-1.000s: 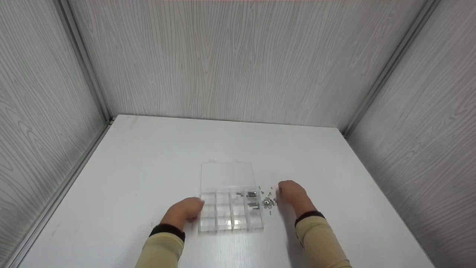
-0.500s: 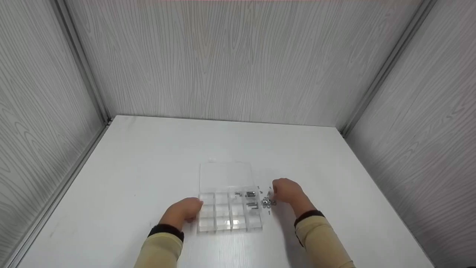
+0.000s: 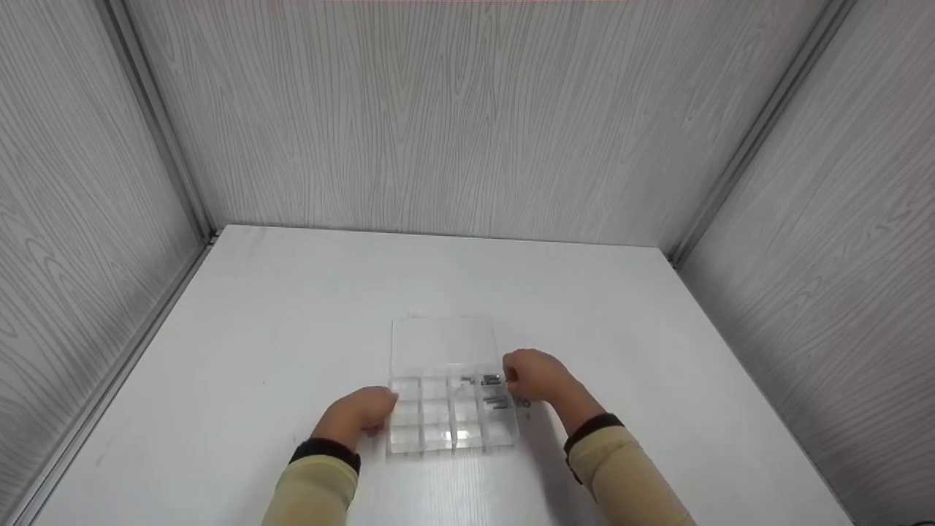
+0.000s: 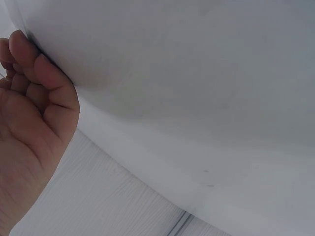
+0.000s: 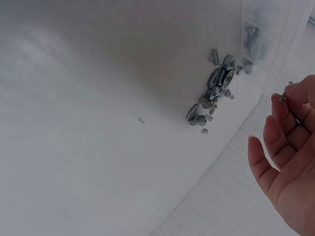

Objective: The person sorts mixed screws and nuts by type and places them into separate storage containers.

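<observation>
A clear plastic compartment box (image 3: 436, 424) lies on the white table, its transparent lid (image 3: 442, 342) folded back flat. At the box's left wall my left hand (image 3: 359, 408) grips the edge; in the left wrist view its fingers (image 4: 51, 73) are curled and the box is out of sight. My right hand (image 3: 537, 375) is over the box's back right corner. Between its thumb and forefinger it pinches a small screw (image 5: 282, 99). Several screws (image 3: 491, 380) lie in the right-hand compartments.
A pile of metal washers (image 5: 214, 78) and small screws is on the table right of the box, partly hidden by my right hand in the head view. One small piece (image 5: 141, 120) lies apart. Wood-grain panels (image 3: 438, 117) enclose the table's back and sides.
My right hand has moved left from the pile of hardware to the box's back right corner. The left hand has stayed at the box's left edge.
</observation>
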Demonstrator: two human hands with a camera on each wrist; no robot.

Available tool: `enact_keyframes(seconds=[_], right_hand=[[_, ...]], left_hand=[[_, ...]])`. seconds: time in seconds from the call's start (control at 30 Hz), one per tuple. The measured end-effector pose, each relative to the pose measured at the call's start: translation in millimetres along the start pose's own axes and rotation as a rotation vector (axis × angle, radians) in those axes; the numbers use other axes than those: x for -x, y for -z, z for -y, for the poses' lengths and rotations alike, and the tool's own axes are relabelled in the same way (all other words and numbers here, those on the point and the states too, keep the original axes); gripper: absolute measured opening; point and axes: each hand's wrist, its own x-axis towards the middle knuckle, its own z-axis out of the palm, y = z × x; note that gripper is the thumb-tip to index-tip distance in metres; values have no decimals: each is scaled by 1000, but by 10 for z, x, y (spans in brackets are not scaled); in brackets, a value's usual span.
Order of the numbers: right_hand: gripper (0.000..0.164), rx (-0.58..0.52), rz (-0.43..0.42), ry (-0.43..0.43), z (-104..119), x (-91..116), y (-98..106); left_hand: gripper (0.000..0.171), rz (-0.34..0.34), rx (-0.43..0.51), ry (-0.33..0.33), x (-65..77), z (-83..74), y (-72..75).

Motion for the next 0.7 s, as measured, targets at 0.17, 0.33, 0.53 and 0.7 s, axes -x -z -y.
enact_keyframes(seconds=[0.17, 0.33, 0.53, 0.7], right_hand=[[9, -36, 26, 36, 86, -1, -28], [12, -56, 34, 51, 140, 3, -45], [10, -63, 40, 46, 127, 7, -30], [10, -84, 13, 49, 36, 10, -17]], left_hand=[[36, 2, 22, 20, 3, 3, -3], [36, 21, 23, 45, 1, -18, -4], [37, 10, 26, 40, -2, -11, -22], [40, 12, 41, 50, -7, -11, -20]])
